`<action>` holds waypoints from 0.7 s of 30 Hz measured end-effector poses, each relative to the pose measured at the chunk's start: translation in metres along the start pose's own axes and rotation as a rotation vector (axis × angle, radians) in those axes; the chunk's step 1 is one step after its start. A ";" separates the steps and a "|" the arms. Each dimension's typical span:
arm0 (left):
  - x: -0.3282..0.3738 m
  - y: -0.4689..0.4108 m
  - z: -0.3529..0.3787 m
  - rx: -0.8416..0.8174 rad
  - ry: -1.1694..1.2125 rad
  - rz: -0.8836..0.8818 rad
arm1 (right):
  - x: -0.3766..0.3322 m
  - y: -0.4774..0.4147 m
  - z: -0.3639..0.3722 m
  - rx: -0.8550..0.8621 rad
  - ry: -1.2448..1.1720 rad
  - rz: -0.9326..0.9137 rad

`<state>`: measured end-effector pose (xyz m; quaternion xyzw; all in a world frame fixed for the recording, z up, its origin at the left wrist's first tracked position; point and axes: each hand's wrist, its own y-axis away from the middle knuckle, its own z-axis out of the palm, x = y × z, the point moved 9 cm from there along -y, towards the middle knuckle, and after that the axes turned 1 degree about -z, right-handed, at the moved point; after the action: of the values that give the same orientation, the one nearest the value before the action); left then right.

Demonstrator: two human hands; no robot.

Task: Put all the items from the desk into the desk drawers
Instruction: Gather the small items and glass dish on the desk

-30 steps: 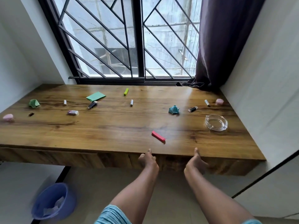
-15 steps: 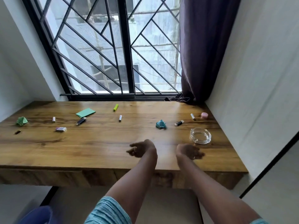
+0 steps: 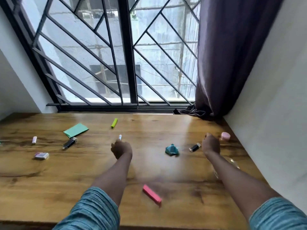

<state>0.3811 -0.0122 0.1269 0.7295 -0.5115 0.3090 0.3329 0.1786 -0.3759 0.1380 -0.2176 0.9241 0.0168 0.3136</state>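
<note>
Brown wood grain runs across the desk [image 3: 49, 188], where the task's small things lie scattered and both bare arms stretch out over it from blue-green sleeves [image 3: 94, 211].

The left hand [image 3: 121, 149] shows its back to the camera with the fingers curled under. The palm is hidden, so it cannot be told whether it holds anything. Just beyond its knuckles lies a white marker [image 3: 120, 137], near the hand but apart from it. Farther beyond that is a yellow-green highlighter [image 3: 114, 122]. To the left of this hand lie a black lighter [image 3: 69, 143], a green folded paper [image 3: 76, 130], a small white lighter [image 3: 34, 140] and, nearer the person, a pink-and-white eraser [image 3: 41, 155].

The right hand [image 3: 211, 145] also faces away, blurred, with only the thumb tip showing at its far edge. Its grip cannot be told either. Just beside it on the left lies a small black stick with a silver end [image 3: 194, 147], and a teal folded paper shape [image 3: 172, 149] sits farther left, between the two hands. Just to its right and slightly beyond stands a pink round jar [image 3: 225, 136]. A clear glass ashtray [image 3: 234, 163] shows partly behind the right forearm.

Between the two forearms, toward the person, a pink bar [image 3: 152, 196] lies at a slant on the wood.

Beyond both hands stand a black window grille [image 3: 127, 63] and, at the right, a dark purple curtain [image 3: 229, 55] whose hem rests on the desk's back corner.
</note>
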 end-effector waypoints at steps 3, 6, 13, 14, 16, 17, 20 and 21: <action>0.012 -0.036 0.015 -0.019 -0.058 -0.054 | 0.005 -0.043 0.029 -0.096 -0.036 0.100; 0.013 -0.064 0.030 -0.025 -0.074 -0.105 | 0.015 -0.071 0.050 -0.159 0.025 0.196; 0.001 -0.081 0.052 0.039 0.050 -0.273 | 0.010 -0.083 0.063 -0.250 0.356 0.093; 0.005 -0.078 0.057 -0.005 0.032 -0.246 | 0.006 -0.082 0.059 -0.246 0.385 0.064; 0.017 -0.069 0.071 -0.074 -0.045 -0.142 | 0.003 -0.080 0.053 -0.246 0.362 0.063; 0.028 -0.060 0.077 -0.078 -0.059 -0.072 | 0.004 -0.079 0.048 -0.239 0.296 0.109; 0.079 -0.014 0.101 -0.112 -0.061 0.188 | 0.008 -0.082 0.030 -0.197 0.164 0.175; 0.096 0.003 0.112 -0.163 -0.030 0.247 | 0.006 -0.085 0.022 -0.161 0.165 0.163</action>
<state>0.4177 -0.1546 0.1376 0.6363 -0.6255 0.2941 0.3426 0.2217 -0.4516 0.1254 -0.1670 0.9570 0.0986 0.2157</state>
